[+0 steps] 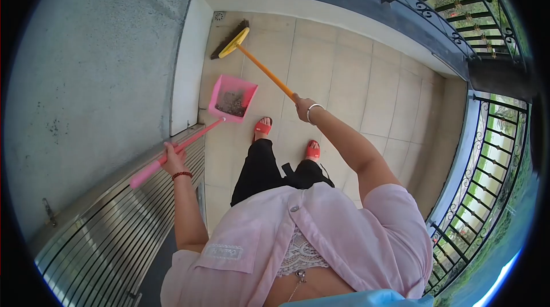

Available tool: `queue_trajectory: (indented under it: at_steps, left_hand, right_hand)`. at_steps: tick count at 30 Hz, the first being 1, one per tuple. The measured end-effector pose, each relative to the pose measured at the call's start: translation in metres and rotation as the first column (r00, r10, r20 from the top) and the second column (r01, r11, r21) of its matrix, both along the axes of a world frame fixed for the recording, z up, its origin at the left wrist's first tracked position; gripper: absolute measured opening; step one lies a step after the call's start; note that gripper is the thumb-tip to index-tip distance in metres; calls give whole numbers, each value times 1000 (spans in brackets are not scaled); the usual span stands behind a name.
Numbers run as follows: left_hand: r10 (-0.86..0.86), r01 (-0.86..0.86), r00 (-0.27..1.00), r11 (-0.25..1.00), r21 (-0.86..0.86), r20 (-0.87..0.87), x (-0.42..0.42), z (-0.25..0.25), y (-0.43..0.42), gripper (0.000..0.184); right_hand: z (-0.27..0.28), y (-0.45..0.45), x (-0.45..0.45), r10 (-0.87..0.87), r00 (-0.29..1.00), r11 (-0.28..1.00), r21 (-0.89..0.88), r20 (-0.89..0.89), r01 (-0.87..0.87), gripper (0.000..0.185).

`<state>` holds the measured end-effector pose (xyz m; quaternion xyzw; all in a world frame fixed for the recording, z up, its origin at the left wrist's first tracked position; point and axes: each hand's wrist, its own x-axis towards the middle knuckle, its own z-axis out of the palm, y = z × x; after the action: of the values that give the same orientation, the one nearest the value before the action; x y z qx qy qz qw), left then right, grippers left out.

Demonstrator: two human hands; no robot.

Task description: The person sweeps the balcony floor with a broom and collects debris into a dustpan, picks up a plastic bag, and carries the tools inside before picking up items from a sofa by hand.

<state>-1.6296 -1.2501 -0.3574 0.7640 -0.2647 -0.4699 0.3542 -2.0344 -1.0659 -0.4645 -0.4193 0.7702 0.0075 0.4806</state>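
My left hand (173, 160) is wrapped round the long pink handle of a dustpan (234, 86). Grey-brown dirt (231, 103) lies inside the pink pan, which is over the tiles in front of my feet. My right hand (305, 109) grips the end of the orange pole of a broom (266, 71). The broom's yellow head with dark bristles (229, 39) is beyond the dustpan, near the left wall and the far corner. Broom and dustpan are apart.
Beige floor tiles (344, 81) are bounded by a low white wall base (321, 20). A grey wall (97, 66) and a slatted metal door (126, 221) stand close on my left. Black railings (487, 164) run along the right. A floor drain (219, 16) sits in the far left corner.
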Motion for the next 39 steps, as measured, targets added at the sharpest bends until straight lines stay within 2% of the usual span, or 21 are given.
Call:
queue_trajectory:
  at_steps: [3,6,7,8,9,11,13,16,19,20,21,22,23,25,27,29,32,34,37,39]
  left_hand:
    - [19,-18,1000,1000,-15,23,-2,3,44,34]
    - [38,-35,998,997,-76,43,-10,8,104,36]
    - [63,-60,997,995,-76,42,-13,7,122,36]
    - [85,-82,995,994,-75,42,-17,7,141,36]
    - [74,-70,996,995,-73,47,-22,6,160,36]
    - [152,-150,988,983,-102,14,-39,3,185,39]
    - [145,-142,989,986,-84,26,-51,0,204,39]
    - [141,-140,990,989,-56,11,-74,-3,228,38]
    - [162,-171,984,975,-139,-73,-75,-27,235,37]
    - [173,-192,977,967,-168,-121,-80,-34,234,37]
    - [88,-97,995,975,-201,-54,-87,-36,230,36]
    - [10,-3,1000,974,-227,27,-87,-38,233,36]
    - [-38,36,999,983,-179,-9,-88,-36,238,36]
    - [-114,105,992,984,-144,-61,-101,-27,242,36]
    - [-162,150,984,977,-151,-69,-95,-25,245,36]
    - [-279,272,949,960,-67,-144,-87,-35,249,35]
    - [-322,315,936,946,-71,-140,-90,-52,257,42]
    - [-404,399,909,915,-67,-104,-105,-32,277,43]
    - [-515,507,850,857,-93,-110,-105,-18,297,45]
    - [-556,556,817,830,-44,-154,-120,20,326,46]
  right_hand:
    - [-9,88,-44,-24,999,1000,0,-36,24,44]
    - [4,239,-94,-53,987,999,-11,-149,52,44]
    - [31,281,-107,-75,986,993,76,-151,87,47]
    - [36,341,-121,-103,981,994,22,-161,108,48]
    - [63,384,-129,-131,974,980,121,-187,155,48]
    - [92,485,-139,-158,958,964,174,-237,202,47]
    - [115,582,-127,-250,930,936,178,-269,303,47]
    - [162,684,-94,-317,893,852,317,-321,416,44]
    - [201,733,-50,-483,812,699,414,-328,584,37]
    - [195,768,-32,-411,844,759,384,-345,526,32]
    - [178,804,-8,-395,846,776,363,-358,516,28]
    - [216,777,12,-551,752,620,425,-361,659,27]
    - [264,737,24,-686,629,447,470,-367,761,25]
    - [265,763,61,-716,624,464,455,-313,760,31]
    - [267,769,91,-782,543,413,398,-306,819,41]
    - [266,762,108,-840,444,350,313,-311,883,44]
    - [221,748,98,-930,279,244,169,-237,955,44]
    - [163,753,81,-962,194,182,78,-190,980,45]
    - [88,745,59,-958,215,223,-18,-191,975,45]
    - [63,743,60,-954,227,237,-32,-194,971,42]
